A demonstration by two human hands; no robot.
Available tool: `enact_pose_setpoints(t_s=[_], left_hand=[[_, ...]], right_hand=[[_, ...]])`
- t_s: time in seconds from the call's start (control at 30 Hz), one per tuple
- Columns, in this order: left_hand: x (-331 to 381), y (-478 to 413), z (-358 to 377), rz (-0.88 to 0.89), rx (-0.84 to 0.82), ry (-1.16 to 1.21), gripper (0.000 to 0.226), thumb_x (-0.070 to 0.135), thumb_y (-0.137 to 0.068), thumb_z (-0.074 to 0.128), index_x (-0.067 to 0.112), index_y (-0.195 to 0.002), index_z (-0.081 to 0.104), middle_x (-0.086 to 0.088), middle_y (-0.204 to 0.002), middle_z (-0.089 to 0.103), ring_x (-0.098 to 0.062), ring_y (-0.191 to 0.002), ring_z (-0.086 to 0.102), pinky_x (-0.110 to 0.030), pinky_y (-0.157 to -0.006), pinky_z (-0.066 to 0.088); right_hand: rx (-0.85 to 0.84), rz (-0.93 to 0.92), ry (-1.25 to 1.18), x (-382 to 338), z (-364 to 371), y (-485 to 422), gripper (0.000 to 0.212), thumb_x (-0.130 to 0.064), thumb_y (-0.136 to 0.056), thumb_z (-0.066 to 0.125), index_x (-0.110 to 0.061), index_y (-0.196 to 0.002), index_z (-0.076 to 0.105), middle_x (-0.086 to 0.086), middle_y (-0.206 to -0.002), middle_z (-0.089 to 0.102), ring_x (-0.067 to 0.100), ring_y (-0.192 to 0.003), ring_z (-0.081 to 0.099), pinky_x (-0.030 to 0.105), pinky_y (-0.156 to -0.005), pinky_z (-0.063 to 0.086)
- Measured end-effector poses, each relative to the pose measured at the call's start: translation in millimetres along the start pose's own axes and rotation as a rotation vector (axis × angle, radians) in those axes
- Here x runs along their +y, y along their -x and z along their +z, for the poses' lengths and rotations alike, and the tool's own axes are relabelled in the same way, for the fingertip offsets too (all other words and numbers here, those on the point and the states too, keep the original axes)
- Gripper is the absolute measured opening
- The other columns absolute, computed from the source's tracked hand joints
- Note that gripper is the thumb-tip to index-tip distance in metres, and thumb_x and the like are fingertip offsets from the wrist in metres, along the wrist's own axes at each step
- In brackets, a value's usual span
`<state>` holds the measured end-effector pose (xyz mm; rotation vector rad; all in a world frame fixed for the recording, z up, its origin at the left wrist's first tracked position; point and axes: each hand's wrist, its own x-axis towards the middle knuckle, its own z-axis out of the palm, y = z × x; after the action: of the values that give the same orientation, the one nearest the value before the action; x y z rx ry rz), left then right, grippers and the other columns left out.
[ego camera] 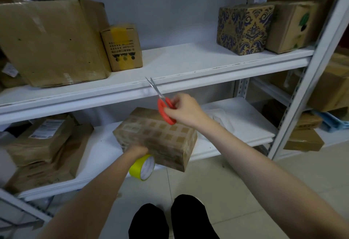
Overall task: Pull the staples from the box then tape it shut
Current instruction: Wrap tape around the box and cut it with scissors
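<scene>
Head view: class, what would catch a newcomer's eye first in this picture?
The red-handled scissors, raised in the right hand before the edge of the upper shelf, blades pointing up-left. Below them, the left hand holds a checked cardboard box at the front of the lower shelf, a yellow tape roll just under that hand.

- Soft, even indoor light; the white upper shelf (188, 63) is brightest.
- Dim shade lies beneath it.
- Wide-angle distortion bows the rack upright (321, 68) at the right edge.
- Motion blur smears the held box (156, 136) and left hand (136, 151).
</scene>
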<state>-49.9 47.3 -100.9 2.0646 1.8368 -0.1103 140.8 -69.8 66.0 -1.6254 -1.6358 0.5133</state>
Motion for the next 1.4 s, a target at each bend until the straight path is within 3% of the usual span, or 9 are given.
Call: enact_pose_setpoints(t_s=[0.1,0.27,0.47,0.53,0.7,0.93,1.13,1.27,1.4], left_hand=[[1.6,7.1,0.0,0.029,0.042,0.053,0.044,0.03,-0.104,0.027,0.012,-0.144,0.029,-0.01,-0.148,0.033,-0.023,-0.135,0.034,-0.029,-0.111,0.024],[6.7,12.6,2.1,-0.002,0.041,0.096,0.04,0.019,-0.105,0.023,0.004,-0.141,0.032,-0.011,-0.144,0.038,-0.021,-0.132,0.038,-0.022,-0.105,0.026],[9.4,24.4,-3.1,0.056,0.05,0.258,0.019,0.015,-0.096,0.049,0.006,-0.112,0.056,-0.014,-0.111,0.055,-0.016,-0.092,0.041,-0.025,-0.077,0.036],[6.7,30.5,-4.1,0.065,0.034,0.359,0.008,0.01,-0.091,0.055,0.01,-0.1,0.055,-0.011,-0.103,0.054,-0.019,-0.093,0.049,-0.027,-0.077,0.039],[1.7,36.7,-6.6,0.05,-0.006,0.525,0.033,0.011,-0.089,0.06,0.002,-0.121,0.058,-0.014,-0.125,0.059,-0.03,-0.118,0.054,-0.038,-0.1,0.044],[3.2,39.9,-6.1,0.061,-0.071,0.713,0.01,0.007,-0.089,0.06,0.016,-0.091,0.056,-0.003,-0.091,0.058,-0.017,-0.089,0.054,-0.028,-0.079,0.047],[-1.3,35.1,-3.0,0.016,-0.101,0.701,0.01,0.013,-0.087,0.061,0.015,-0.097,0.059,-0.005,-0.094,0.061,-0.019,-0.089,0.057,-0.029,-0.08,0.049],[-2.9,31.6,-2.7,0.021,-0.07,0.565,0.018,0.015,-0.086,0.059,0.013,-0.103,0.063,-0.009,-0.109,0.065,-0.023,-0.103,0.06,-0.034,-0.094,0.05],[-5.9,35.8,-8.0,-0.001,-0.039,0.316,0.018,0.015,-0.087,0.052,0.009,-0.099,0.064,-0.011,-0.107,0.065,-0.027,-0.102,0.06,-0.029,-0.08,0.046]], right_hand=[[-0.25,0.14,-0.225,25.7,14.4,9.4,0.042,-0.05,-0.081,0.069,-0.012,-0.064,0.063,0.004,-0.053,0.052,0.011,-0.046,0.046,0.023,-0.053,0.04],[-0.778,0.363,-0.131,71.0,34.1,25.4,0.047,-0.064,-0.088,0.047,-0.021,-0.069,0.047,-0.004,-0.054,0.048,0.012,-0.053,0.04,0.022,-0.051,0.026],[-0.957,0.592,0.032,89.4,59.0,21.9,0.059,-0.078,-0.08,0.038,-0.02,-0.078,0.049,-0.003,-0.07,0.059,0.01,-0.058,0.056,0.022,-0.05,0.028],[-0.983,0.606,0.099,84.4,66.8,17.0,0.063,-0.081,-0.078,0.035,-0.02,-0.078,0.048,-0.002,-0.072,0.059,0.011,-0.06,0.055,0.022,-0.05,0.026],[-0.987,0.649,0.173,78.0,86.2,9.3,0.066,-0.085,-0.076,0.033,-0.02,-0.075,0.048,-0.001,-0.072,0.058,0.011,-0.061,0.054,0.023,-0.051,0.025],[-0.897,0.685,0.125,69.7,106.1,3.5,0.068,-0.083,-0.078,0.035,-0.017,-0.067,0.046,-0.001,-0.055,0.053,0.008,-0.044,0.048,0.019,-0.041,0.023],[-0.683,0.618,-0.045,66.1,116.2,4.0,0.051,-0.056,-0.087,0.059,-0.014,-0.061,0.045,-0.006,-0.028,0.043,0.002,-0.021,0.037,0.01,-0.027,0.025],[-0.622,0.625,-0.093,72.1,121.7,1.3,0.046,-0.052,-0.08,0.069,-0.015,-0.061,0.049,-0.004,-0.035,0.046,0.004,-0.024,0.041,0.009,-0.03,0.026],[-0.636,0.574,-0.116,71.3,122.0,0.7,0.038,-0.051,-0.082,0.068,-0.014,-0.086,0.059,0.0,-0.054,0.048,0.003,-0.027,0.042,0.011,-0.032,0.029]])
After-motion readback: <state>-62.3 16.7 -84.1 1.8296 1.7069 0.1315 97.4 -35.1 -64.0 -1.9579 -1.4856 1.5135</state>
